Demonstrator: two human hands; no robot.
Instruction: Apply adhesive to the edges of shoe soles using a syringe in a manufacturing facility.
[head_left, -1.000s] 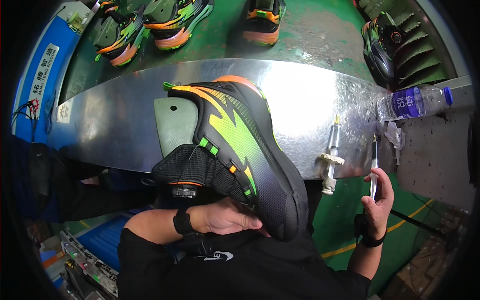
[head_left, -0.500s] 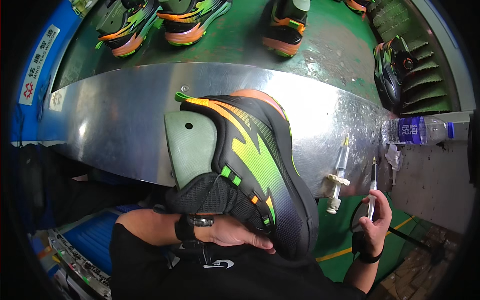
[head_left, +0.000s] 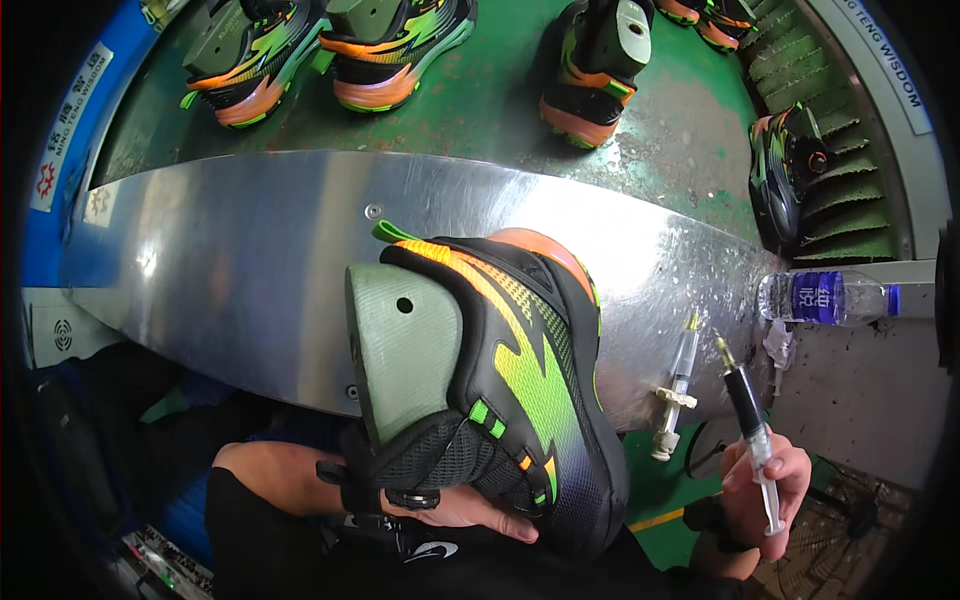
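Observation:
A black athletic shoe (head_left: 540,390) with green and orange patterning lies across the middle, its toe pointing toward me. A grey-green shoe last (head_left: 405,340) fills its opening. My left hand (head_left: 470,512) is closed on the shoe from its near side, thumb showing by the toe; the other fingers are hidden beneath. At the right, my right hand (head_left: 768,480) grips a syringe (head_left: 745,405) with dark fluid and a yellowish tip pointing up and away. A second syringe (head_left: 682,365), with clear contents and a white flange, rests on the metal ledge's edge, left of that hand.
A shiny metal ledge (head_left: 250,270) spans the near side of a green belt (head_left: 480,110). Several similar shoes (head_left: 395,55) stand on the belt, one beside curtain flaps (head_left: 850,190) at the right. A water bottle (head_left: 840,298) lies on its side near crumpled white material (head_left: 778,345).
My right hand has turned and the syringe now tilts up to the left, its plunger end showing below. The view has shifted, so the ledge and shoe appear lower. My left hand keeps its hold.

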